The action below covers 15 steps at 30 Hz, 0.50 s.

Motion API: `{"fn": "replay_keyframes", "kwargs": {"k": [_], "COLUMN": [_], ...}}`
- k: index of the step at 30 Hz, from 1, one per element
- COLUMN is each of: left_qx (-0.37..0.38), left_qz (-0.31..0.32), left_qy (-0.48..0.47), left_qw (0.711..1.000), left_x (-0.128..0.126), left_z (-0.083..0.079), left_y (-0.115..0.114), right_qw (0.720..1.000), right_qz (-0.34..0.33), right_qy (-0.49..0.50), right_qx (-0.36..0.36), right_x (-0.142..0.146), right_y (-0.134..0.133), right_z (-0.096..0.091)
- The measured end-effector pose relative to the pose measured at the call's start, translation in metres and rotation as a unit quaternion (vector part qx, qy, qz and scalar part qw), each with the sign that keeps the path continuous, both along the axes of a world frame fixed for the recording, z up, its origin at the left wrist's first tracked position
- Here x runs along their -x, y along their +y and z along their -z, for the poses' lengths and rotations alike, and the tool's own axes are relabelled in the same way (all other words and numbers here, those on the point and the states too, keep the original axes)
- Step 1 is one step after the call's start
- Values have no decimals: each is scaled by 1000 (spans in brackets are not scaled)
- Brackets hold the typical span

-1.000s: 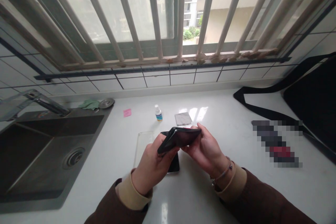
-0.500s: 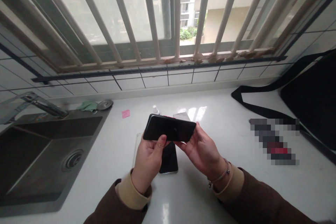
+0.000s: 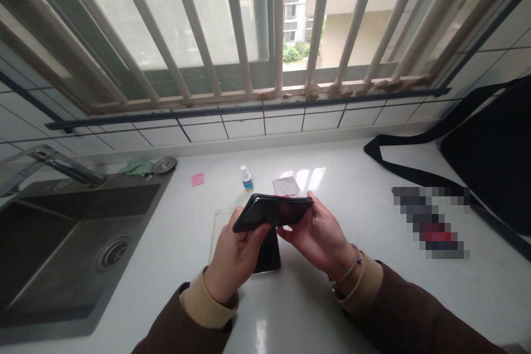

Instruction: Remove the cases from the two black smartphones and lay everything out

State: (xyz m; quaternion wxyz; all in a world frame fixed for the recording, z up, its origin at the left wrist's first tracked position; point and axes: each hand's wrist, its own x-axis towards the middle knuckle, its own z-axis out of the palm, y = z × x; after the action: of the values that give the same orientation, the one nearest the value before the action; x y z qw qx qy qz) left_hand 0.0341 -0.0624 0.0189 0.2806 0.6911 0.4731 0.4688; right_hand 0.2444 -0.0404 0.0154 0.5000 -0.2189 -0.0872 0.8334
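Tipped closer to edge-on since half a second ago, with bottle point(image 3: 247, 181) now uncovered beyond phone point(image 3: 276, 213). Held above counter point(image 3: 298, 310) and second phone point(image 3: 270, 254) by left hand point(image 3: 233, 254), closed on one end, thumb along the near edge, and by right hand point(image 3: 321, 235), half curled on the other. Best to keep both ends supported, thumbs light, and turn slowly from the wrists.

Black phone point(image 3: 271, 214), held: tipped since half a second ago; screen now foreshortened, left end lower. Small white bottle point(image 3: 246, 179), toward surface's point(image 3: 352, 177) far edge: formerly part-covered by phone, now whole. Grey square point(image 3: 286, 186), beside bottle: more exposed.
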Motion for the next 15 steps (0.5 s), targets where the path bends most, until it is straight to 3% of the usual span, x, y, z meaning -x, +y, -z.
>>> {"fn": "replay_keyframes", "kwargs": {"k": [3, 7, 10, 15], "left_qx": [21, 70, 53, 73], "left_qz": [20, 18, 34, 122], "left_qy": [-12, -123, -127, -120], "left_qw": [999, 990, 990, 983], "left_x": [0, -6, -7, -1], "left_z": [-3, -6, -13, -16], "left_y": [-1, -2, -1, 3], "right_qw": [1000, 999, 997, 993], "right_qz": [-7, -34, -36, -43], "right_qy": [-6, -23, -35, -63], "right_qx": [17, 36, 66, 92], "right_x": [0, 3, 6, 10], "right_y": [-1, -2, -3, -5], "right_z": [-1, -7, -11, -11]}}
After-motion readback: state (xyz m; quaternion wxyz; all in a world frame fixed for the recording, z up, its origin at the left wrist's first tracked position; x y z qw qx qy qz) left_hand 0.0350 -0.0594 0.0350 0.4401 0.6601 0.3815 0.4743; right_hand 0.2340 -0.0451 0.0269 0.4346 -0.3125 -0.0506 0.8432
